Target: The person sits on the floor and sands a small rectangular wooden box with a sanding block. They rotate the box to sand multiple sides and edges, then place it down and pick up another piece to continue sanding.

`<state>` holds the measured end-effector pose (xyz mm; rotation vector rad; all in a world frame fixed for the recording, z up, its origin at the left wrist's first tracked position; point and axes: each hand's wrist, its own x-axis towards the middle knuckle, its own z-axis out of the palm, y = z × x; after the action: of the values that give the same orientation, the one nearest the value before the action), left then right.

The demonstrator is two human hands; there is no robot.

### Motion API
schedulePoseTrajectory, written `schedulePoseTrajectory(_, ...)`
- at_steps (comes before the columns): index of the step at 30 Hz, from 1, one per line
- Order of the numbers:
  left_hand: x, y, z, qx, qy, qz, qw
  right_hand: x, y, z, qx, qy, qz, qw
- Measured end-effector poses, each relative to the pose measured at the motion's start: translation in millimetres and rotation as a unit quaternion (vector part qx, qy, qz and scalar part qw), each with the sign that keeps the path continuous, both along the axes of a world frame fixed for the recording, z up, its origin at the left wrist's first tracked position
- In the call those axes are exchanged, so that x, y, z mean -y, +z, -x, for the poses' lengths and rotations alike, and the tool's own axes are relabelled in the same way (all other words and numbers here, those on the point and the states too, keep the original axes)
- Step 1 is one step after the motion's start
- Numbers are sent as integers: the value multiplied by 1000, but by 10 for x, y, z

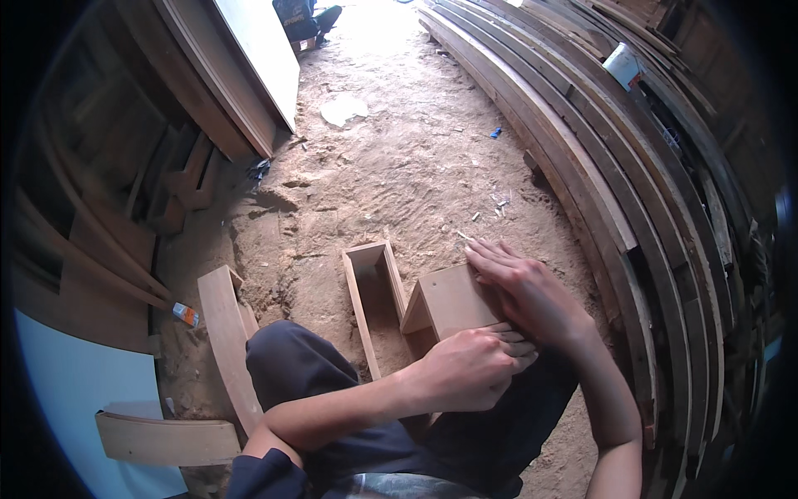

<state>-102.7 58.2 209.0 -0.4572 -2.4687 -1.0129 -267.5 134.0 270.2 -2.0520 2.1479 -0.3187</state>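
Observation:
A small wooden box rests tilted against my legs, its flat pale panel facing up. My right hand lies along the panel's right edge, fingers stretched out and close together. Over the near edge of the same panel is my left hand, its fingers curled in. Whatever the left fingers may hold is hidden. Just left of the box, a long, narrow open wooden box lies on the ground, its hollow side up. My knees partly cover both boxes.
Long stacked planks line the right side, with a white container on top. On the left are a wooden board piece, a curved wooden piece, an orange-and-white container and a white panel. Another person sits far off.

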Motion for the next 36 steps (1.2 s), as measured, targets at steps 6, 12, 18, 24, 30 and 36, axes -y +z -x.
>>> schedulePoseTrajectory(6,41,31,-18,6,-15,2,1000,-165,40,-83,16,-25,16,999)
schedulePoseTrajectory(12,10,51,-43,65,-20,13,998,-267,47,-93,38,-1,-5,999)
schedulePoseTrajectory(18,-81,66,57,-8,8,12,1000,-114,-6,-14,-20,4,12,1000)
schedulePoseTrajectory(24,-49,200,-23,158,16,49,986,-332,-95,-19,-4,57,5,998)
schedulePoseTrajectory(30,-75,211,-13,98,29,43,994,25,-260,14,6,38,102,994)
schedulePoseTrajectory(36,-93,185,8,43,50,38,997,50,-61,87,30,29,-32,999)
